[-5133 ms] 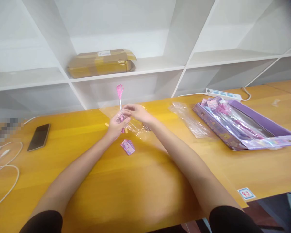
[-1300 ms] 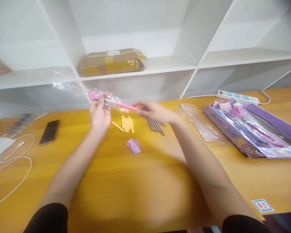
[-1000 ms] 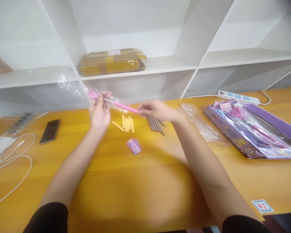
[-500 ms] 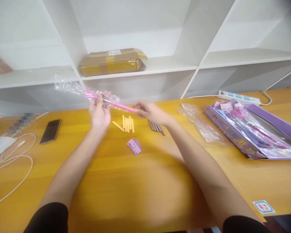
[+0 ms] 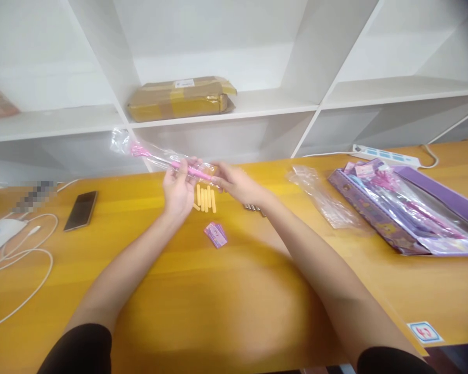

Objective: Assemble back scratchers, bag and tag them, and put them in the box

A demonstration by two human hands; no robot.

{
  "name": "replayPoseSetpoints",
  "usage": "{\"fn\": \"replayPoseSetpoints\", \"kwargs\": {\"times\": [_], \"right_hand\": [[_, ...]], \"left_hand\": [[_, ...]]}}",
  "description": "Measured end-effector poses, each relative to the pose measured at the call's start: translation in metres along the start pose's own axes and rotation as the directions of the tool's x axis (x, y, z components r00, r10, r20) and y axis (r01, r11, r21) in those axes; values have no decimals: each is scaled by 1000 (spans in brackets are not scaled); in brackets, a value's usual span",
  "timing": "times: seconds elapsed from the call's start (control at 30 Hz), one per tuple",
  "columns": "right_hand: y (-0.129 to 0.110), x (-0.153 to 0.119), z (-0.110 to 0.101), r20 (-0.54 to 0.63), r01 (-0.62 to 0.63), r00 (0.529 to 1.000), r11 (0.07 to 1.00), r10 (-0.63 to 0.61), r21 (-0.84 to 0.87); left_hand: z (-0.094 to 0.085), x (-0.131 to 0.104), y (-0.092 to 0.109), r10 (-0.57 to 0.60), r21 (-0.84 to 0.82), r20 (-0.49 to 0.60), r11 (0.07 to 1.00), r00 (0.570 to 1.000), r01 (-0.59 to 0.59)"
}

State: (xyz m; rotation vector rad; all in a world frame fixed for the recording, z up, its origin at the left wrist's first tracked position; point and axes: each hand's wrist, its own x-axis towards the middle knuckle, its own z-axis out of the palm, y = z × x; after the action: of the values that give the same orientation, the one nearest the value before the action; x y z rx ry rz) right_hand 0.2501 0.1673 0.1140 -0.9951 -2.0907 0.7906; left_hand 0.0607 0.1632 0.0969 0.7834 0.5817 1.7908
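A pink wand [image 5: 195,172] with a bunched pink head lies slantwise inside a clear plastic sleeve [image 5: 158,156], held up above the far side of the table. My left hand [image 5: 179,192] is closed around the wand's handle through the sleeve. Thumb and fingers of my right hand [image 5: 234,182] pinch at the handle's lower end, by the sleeve's edge. Below the hands lie several yellow sticks [image 5: 206,199], one partly covered by my left hand. Several dark metal rods [image 5: 253,208] show under my right wrist. A few small purple cards [image 5: 216,235] lie nearer to me.
At right stands an open purple box [image 5: 378,218] with bagged wands, beside empty clear bags [image 5: 323,200]. A phone [image 5: 81,210] and white cables [image 5: 49,259] lie left. A power strip [image 5: 386,156] is behind; a taped carton [image 5: 179,98] sits on the shelf.
My left hand has moved right along the wand, from near its head to the handle. The sleeve now covers the handle down to my right hand. The wand has shifted slightly.
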Motion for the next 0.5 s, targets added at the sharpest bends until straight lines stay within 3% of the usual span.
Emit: {"fn": "replayPoseSetpoints", "kwargs": {"times": [0.37, 0.5], "right_hand": [[2, 0, -2, 20, 34, 999, 999, -34, 6], [5, 1, -4, -7, 68, 998, 997, -68, 24]], "left_hand": [[-2, 0, -2, -2, 60, 1, 998, 1000, 2], [-2, -1, -3, -10, 101, 60, 995, 998, 3]]}}
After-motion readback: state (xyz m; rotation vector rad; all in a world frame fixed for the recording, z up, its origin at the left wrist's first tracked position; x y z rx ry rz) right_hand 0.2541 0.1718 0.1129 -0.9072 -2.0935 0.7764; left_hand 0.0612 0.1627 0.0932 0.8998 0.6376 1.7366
